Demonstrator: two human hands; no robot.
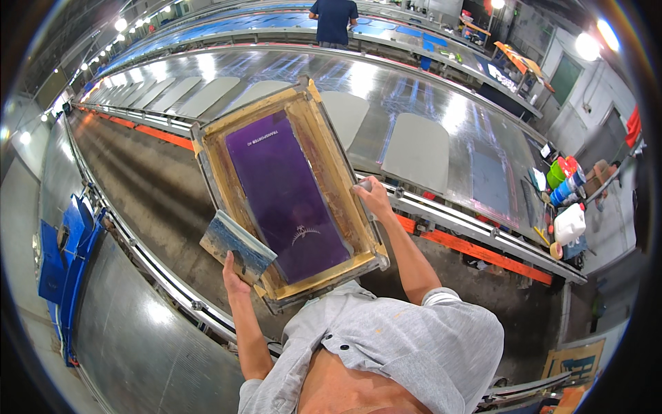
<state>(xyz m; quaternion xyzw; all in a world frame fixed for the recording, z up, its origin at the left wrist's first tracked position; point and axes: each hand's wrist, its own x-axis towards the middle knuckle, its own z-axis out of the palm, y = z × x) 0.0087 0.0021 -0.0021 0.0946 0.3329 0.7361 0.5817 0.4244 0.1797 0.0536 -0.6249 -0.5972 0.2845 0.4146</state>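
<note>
A silk-screen printing frame (207, 162) is held up in front of me, tilted, with brown tape round its inner edges. Its mesh (286, 193) is purple, with light lettering near the far end and a small pale design near the close end. My right hand (374, 199) is closed round the frame's right side. In my left hand (235, 277) is a squeegee (238, 245), broad and stained blue-grey, which overlaps the frame's lower left side. Whether the left fingers also touch the frame, I cannot tell.
A long shiny printing table (469, 131) carries several pale grey rounded panels (416, 152). Orange-red strips (483, 257) run below its edge rail. Another table (152, 338) stands at left, beside a blue stand (72, 255). Bottles and a white jug (569, 224) sit at right. A person (334, 22) stands beyond.
</note>
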